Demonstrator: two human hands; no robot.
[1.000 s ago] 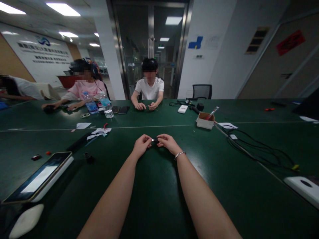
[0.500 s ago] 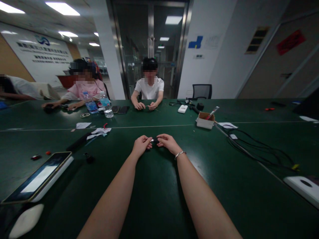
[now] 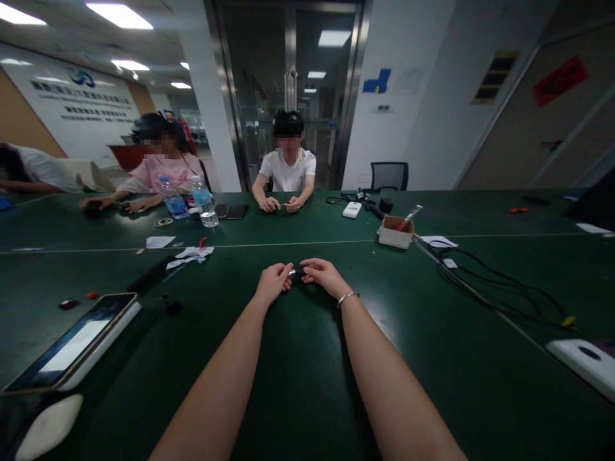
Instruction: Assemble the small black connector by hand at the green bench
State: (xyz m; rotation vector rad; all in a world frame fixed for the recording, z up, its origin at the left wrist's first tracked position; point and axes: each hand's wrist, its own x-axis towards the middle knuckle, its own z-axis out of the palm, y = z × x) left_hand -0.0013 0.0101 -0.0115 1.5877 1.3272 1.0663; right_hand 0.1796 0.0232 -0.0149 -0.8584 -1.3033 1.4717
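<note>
Just above the green table (image 3: 307,358), my left hand (image 3: 273,282) and my right hand (image 3: 325,275) face each other. Between them is a small dark, slim object with a shiny silvery part (image 3: 296,272), too small to name. My left fingers pinch its silvery end, while my right fingers grip the black end. Parts of it are hidden by the fingertips. A bracelet (image 3: 347,298) circles my right wrist.
A phone (image 3: 77,339) on a white box, a black fitting (image 3: 170,305) and crumpled paper (image 3: 191,256) lie to the left. Ahead are bottles (image 3: 205,203), a small carton (image 3: 395,238) and a seated person (image 3: 288,169). Cables (image 3: 500,288) run along the right.
My hands stay almost in place, still on the small object. Slightly more of its silvery part shows between the fingers. The view has barely shifted.
</note>
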